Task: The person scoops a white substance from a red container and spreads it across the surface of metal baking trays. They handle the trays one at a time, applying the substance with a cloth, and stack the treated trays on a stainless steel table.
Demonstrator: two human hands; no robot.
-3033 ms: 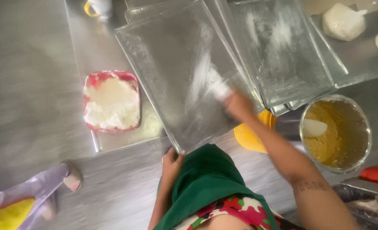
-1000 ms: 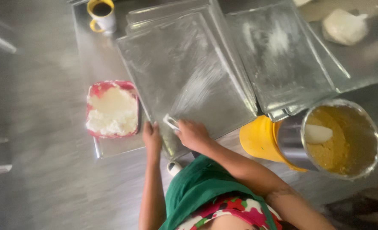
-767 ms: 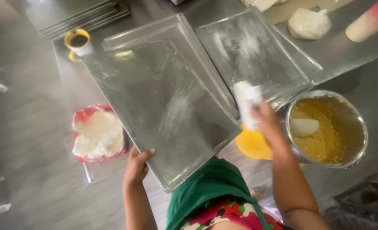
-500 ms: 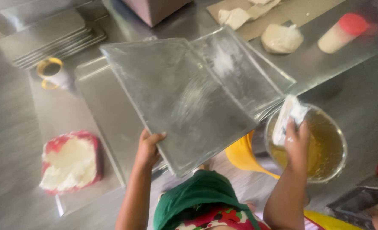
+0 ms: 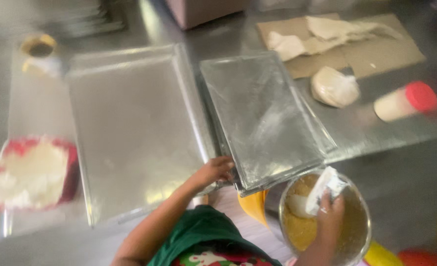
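Baking tray (image 5: 265, 116), rectangular, bare metal, dusted pale, stacked on others just beyond the left hand.

Head view: left hand (image 5: 213, 171) rests with fingers curled over the tray's near corner, between it and a larger tray (image 5: 134, 128) to its left. Right hand (image 5: 331, 209) is closed around a crumpled white wad (image 5: 327, 187), held over a steel bowl (image 5: 364, 231) of yellow-brown paste just below it.

Handling, judged: stiff, thin, light; greased surface likely slippery. Take by the raised rim at a corner. Wad soft, pliable, pinch anywhere.
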